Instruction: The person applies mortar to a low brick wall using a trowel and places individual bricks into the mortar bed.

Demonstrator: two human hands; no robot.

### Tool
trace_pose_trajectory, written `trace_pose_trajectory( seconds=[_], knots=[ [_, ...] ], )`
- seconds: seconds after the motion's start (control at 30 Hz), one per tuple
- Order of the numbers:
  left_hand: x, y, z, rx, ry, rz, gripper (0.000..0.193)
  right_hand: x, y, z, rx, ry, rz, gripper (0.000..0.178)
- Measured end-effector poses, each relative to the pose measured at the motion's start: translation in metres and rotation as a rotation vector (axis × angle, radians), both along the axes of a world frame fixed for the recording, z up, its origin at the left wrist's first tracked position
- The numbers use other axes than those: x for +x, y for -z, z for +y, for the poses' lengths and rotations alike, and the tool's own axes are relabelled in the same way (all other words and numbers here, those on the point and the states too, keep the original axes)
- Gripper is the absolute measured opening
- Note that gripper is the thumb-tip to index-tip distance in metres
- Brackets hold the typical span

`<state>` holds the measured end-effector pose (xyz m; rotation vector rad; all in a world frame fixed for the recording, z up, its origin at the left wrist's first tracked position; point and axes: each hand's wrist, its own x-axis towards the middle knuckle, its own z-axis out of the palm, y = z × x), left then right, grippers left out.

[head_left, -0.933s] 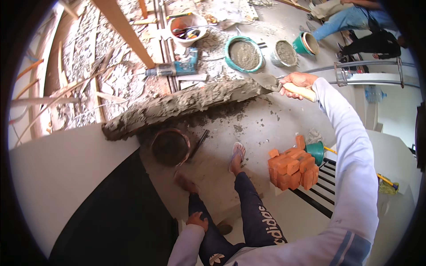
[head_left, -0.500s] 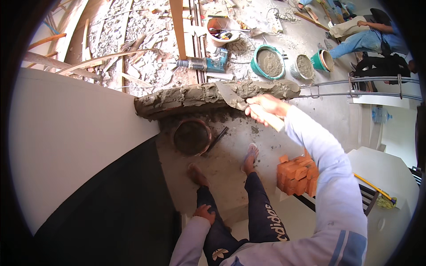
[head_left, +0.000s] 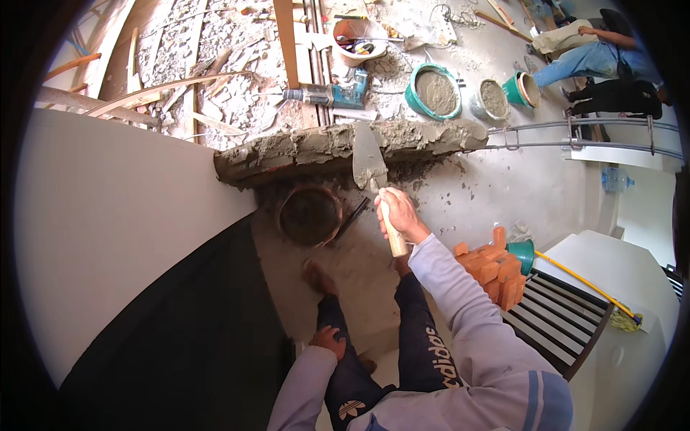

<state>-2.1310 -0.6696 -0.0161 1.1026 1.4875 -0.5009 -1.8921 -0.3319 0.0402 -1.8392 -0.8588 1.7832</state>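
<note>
My right hand [head_left: 404,215] is closed round the pale wooden handle of a trowel [head_left: 369,159]. The trowel's mortar-smeared blade reaches forward, its tip against a low wall [head_left: 302,151] coated in wet grey mortar. My left hand [head_left: 328,340] lies on my left thigh with nothing in it, fingers loosely spread. On the floor between my feet and the wall stands a round bucket [head_left: 310,217], its inside dark. Close beside it a dark bar-like tool [head_left: 353,221] lies at a slant.
Beyond the wall are a teal power drill [head_left: 334,96], a tool bucket [head_left: 359,43] and tubs of mortar [head_left: 435,92]. Stacked bricks [head_left: 492,269] sit at right near a slatted dark rack [head_left: 564,309]. Another person [head_left: 600,61] sits far right. Rubble [head_left: 230,50] lies far left.
My right hand has come left and nearer to me with the trowel. The blade has swung from slanting along the wall to pointing straight away from me. My left hand stays on my thigh.
</note>
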Motion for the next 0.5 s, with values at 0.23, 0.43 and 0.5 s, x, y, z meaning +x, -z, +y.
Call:
trace_pose_trajectory(
  seconds=[0.23,0.43,0.5],
  knots=[
    [0.007,-0.013,0.021,-0.065,0.047,0.028,0.050,0.059,-0.014,0.009,0.073,-0.190,-0.540,0.036],
    [0.002,-0.010,0.031,-0.096,0.110,0.004,0.052,-0.096,-0.011,0.007,-0.088,0.026,0.260,0.037],
    [-0.004,-0.011,0.026,-0.111,0.102,0.008,0.053,-0.132,-0.018,0.008,-0.077,-0.052,0.272,0.038]
  ],
)
